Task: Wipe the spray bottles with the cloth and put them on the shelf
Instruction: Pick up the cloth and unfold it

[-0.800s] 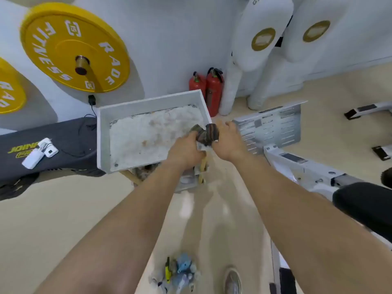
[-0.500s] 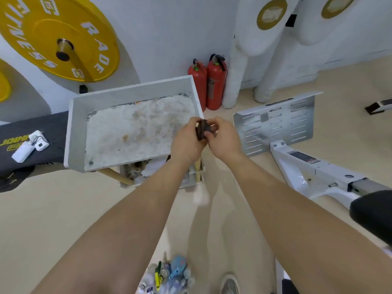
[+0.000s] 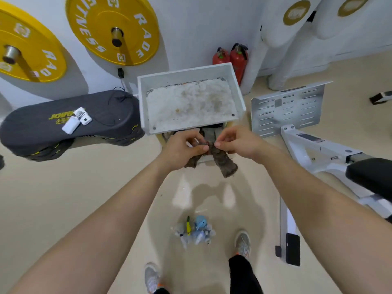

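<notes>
A dark brown cloth point(image 3: 223, 161) hangs in two folds between my hands, just in front of the white shelf point(image 3: 238, 92). My left hand point(image 3: 181, 150) pinches its top edge and my right hand point(image 3: 236, 143) pinches the same edge close beside it. The shelf's top tray has a stained white lining. A lower level under it is mostly hidden by my hands. Several small spray bottles point(image 3: 195, 231), clear, blue and yellow-capped, lie in a heap on the floor near my feet.
A dark padded bench point(image 3: 70, 124) with a white device stands left of the shelf. Two red fire extinguishers point(image 3: 232, 59) stand behind it. A white machine frame point(image 3: 301, 124) lies to the right. Yellow weight plates point(image 3: 114, 28) hang on the wall.
The cloth was bunched small between my hands and now hangs unfolded. My hands have dropped from the shelf's right rim to its front edge, and my view has tilted down.
</notes>
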Action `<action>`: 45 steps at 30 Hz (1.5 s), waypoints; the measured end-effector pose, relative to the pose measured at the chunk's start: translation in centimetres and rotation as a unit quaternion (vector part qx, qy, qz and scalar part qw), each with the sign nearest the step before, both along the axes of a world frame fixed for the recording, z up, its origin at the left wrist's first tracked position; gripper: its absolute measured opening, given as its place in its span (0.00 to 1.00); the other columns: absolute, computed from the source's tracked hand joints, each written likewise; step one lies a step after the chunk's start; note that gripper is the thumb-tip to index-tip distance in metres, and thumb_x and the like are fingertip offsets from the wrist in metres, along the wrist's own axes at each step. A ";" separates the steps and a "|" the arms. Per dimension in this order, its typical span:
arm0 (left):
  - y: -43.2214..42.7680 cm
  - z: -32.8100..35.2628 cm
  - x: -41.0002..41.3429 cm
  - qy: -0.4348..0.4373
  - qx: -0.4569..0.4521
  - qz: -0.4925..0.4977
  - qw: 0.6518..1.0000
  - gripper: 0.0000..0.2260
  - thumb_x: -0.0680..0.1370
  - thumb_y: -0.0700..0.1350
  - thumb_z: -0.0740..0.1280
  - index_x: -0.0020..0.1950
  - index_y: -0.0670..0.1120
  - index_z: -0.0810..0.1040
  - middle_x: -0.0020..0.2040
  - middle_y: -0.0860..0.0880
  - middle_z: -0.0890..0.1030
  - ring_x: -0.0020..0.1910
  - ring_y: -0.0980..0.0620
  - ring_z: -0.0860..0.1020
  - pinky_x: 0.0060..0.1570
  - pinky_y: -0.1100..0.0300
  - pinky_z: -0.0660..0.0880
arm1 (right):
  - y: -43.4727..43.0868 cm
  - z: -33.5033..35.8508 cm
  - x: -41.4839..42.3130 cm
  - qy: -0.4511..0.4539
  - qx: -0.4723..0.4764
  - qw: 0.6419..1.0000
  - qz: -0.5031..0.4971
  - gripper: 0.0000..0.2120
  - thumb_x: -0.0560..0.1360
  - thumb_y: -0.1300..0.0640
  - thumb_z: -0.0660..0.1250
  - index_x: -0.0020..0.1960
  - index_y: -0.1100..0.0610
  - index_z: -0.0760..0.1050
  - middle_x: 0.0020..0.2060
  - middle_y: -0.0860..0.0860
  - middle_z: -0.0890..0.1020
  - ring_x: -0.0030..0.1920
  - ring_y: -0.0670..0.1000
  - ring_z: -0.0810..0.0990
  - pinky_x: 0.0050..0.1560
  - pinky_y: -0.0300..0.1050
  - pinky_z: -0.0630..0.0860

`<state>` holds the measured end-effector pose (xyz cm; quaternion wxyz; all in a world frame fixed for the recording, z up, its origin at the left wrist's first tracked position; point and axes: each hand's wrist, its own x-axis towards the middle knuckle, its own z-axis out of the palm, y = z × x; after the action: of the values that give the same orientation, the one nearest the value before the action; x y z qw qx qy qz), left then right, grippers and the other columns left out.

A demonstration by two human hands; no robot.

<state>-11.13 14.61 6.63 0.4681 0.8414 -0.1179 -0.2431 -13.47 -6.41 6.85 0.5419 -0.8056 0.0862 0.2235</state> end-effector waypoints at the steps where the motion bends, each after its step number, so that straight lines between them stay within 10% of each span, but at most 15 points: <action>1: 2.0 0.7 -1.3 0.007 -0.006 0.009 1.000 0.05 0.76 0.45 0.75 0.42 0.52 0.80 0.38 0.46 0.80 0.33 0.53 0.76 0.35 0.60 0.73 | 1.9 0.9 -0.9 0.006 0.000 1.000 0.019 0.07 0.76 0.60 0.73 0.41 0.54 0.79 0.36 0.49 0.79 0.39 0.46 0.76 0.43 0.39 0.73; 6: 11.4 2.5 -6.4 0.041 -0.027 0.070 0.996 0.06 0.79 0.45 0.71 0.43 0.46 0.79 0.37 0.48 0.80 0.35 0.54 0.76 0.39 0.60 0.73 | 11.8 2.3 -4.7 0.088 0.036 0.994 0.062 0.15 0.80 0.50 0.67 0.49 0.64 0.79 0.43 0.54 0.81 0.45 0.52 0.79 0.50 0.48 0.73; 9: 15.9 2.3 -9.0 0.101 -0.058 0.157 0.981 0.09 0.81 0.45 0.67 0.42 0.44 0.77 0.38 0.47 0.81 0.35 0.52 0.81 0.35 0.60 0.76 | 16.7 2.6 -6.9 0.085 0.020 0.994 0.069 0.12 0.82 0.48 0.65 0.42 0.53 0.76 0.39 0.48 0.80 0.41 0.48 0.77 0.44 0.42 0.71; 13: 19.7 1.4 -12.4 0.229 -0.156 0.190 0.942 0.11 0.84 0.47 0.63 0.50 0.40 0.74 0.43 0.41 0.85 0.39 0.38 0.84 0.35 0.41 0.82 | 21.0 1.5 -9.1 0.090 0.036 0.995 0.038 0.10 0.81 0.57 0.65 0.41 0.51 0.77 0.40 0.51 0.80 0.42 0.51 0.78 0.44 0.42 0.74; 22: 20.2 -4.3 -16.7 0.208 -0.052 0.167 0.962 0.09 0.76 0.35 0.70 0.51 0.47 0.76 0.45 0.48 0.82 0.38 0.52 0.79 0.31 0.64 0.73 | 19.7 -3.9 -12.8 0.145 0.021 0.989 0.039 0.13 0.76 0.73 0.64 0.48 0.55 0.78 0.42 0.55 0.81 0.44 0.55 0.79 0.48 0.49 0.78; 25: 17.6 -7.5 -18.6 0.163 0.009 0.142 0.976 0.06 0.74 0.48 0.75 0.47 0.53 0.79 0.35 0.55 0.78 0.35 0.55 0.76 0.35 0.61 0.72 | 18.7 -6.9 -13.7 0.151 0.063 0.985 0.053 0.12 0.76 0.72 0.64 0.49 0.56 0.79 0.43 0.54 0.83 0.43 0.53 0.81 0.47 0.47 0.79; 30: 14.1 -16.3 -20.2 -0.014 0.185 0.076 0.980 0.12 0.81 0.52 0.65 0.41 0.50 0.81 0.37 0.52 0.81 0.41 0.49 0.78 0.41 0.53 0.73 | 15.8 -15.2 -14.1 0.104 0.056 0.992 0.049 0.08 0.72 0.65 0.75 0.48 0.55 0.80 0.34 0.48 0.84 0.36 0.45 0.81 0.41 0.38 0.78; 33: 12.2 -22.9 -20.9 -0.065 0.136 0.138 0.979 0.08 0.78 0.47 0.69 0.43 0.45 0.84 0.43 0.51 0.83 0.45 0.50 0.80 0.47 0.53 0.75 | 14.2 -22.5 -14.2 0.121 0.068 0.989 0.047 0.03 0.75 0.63 0.74 0.46 0.58 0.80 0.36 0.58 0.84 0.36 0.55 0.79 0.38 0.46 0.77; 41: 9.9 -42.0 -16.7 0.006 0.027 0.182 0.983 0.15 0.78 0.48 0.71 0.32 0.52 0.75 0.25 0.58 0.75 0.27 0.61 0.72 0.34 0.64 0.69 | 13.1 -43.6 -12.0 0.053 0.139 0.988 -0.030 0.07 0.79 0.63 0.68 0.43 0.56 0.82 0.40 0.52 0.83 0.44 0.50 0.81 0.49 0.44 0.79; 45: 10.5 -49.0 -14.0 0.123 -0.096 0.175 0.972 0.10 0.79 0.44 0.68 0.40 0.41 0.80 0.37 0.47 0.78 0.38 0.53 0.77 0.43 0.59 0.72 | 12.9 -50.6 -10.6 0.035 0.182 0.981 -0.052 0.02 0.78 0.59 0.70 0.47 0.56 0.82 0.42 0.55 0.83 0.42 0.53 0.83 0.42 0.48 0.81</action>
<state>-25.10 25.12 -42.40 0.5928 0.7638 0.0665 -0.2467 -24.07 6.52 -43.70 0.6867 -0.6800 0.1046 0.2349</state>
